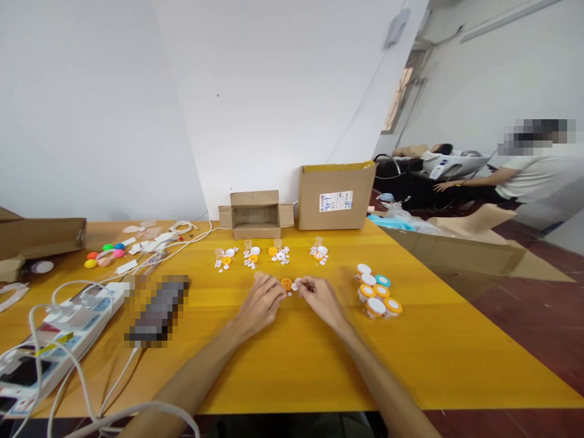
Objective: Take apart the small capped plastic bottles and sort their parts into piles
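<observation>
Mid-frame, left hand [261, 303] and right hand [323, 300] are working narrow-fingered, grasp unclear; loose parts [280, 256] lying above, finished-looking capped pieces [376, 305] right.

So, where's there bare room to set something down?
Bare on the table: between the left forearm and right forearm, to the front edge; and front right, bordered by the right forearm, round-topped pieces and right edge. Crowded: left, with the power strip, dark device and cables; and before the open box, where small parts lie.
</observation>
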Available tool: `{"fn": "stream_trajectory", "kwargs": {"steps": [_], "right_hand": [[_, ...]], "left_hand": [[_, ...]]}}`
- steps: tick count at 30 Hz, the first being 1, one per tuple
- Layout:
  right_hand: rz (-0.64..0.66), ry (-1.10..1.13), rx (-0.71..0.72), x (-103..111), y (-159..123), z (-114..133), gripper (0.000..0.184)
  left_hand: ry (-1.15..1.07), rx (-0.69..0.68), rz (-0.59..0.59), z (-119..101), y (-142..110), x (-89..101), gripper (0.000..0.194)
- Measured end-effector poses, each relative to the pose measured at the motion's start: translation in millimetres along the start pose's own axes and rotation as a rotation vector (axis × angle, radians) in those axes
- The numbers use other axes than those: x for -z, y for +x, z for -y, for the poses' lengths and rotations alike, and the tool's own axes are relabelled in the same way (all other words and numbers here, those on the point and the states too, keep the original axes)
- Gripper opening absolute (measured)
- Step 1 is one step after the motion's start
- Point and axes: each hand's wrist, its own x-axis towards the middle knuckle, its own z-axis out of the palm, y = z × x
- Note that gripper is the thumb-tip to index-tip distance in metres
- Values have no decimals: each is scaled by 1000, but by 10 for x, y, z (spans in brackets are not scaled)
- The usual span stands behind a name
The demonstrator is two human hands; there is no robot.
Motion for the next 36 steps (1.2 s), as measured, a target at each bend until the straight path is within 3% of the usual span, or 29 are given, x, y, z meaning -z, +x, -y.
{"fn": "stream_trajectory", "kwargs": {"steps": [12,19,29,36], "right_hand": [[163,-418,-143,37,-36,167,16],[159,-441,-146,57,-39,187,15],[-20,-280,-11,40,-13,64,21],[-148,-345,146,13,-15,-39,21]], "left_hand": [[75,62,67,-25,-18,-78,23],[65,113,73,-37,-9,-88,24],[68,120,60,-26,-7,-92,24],[74,114,39,-19,-15,-98,22]]}}
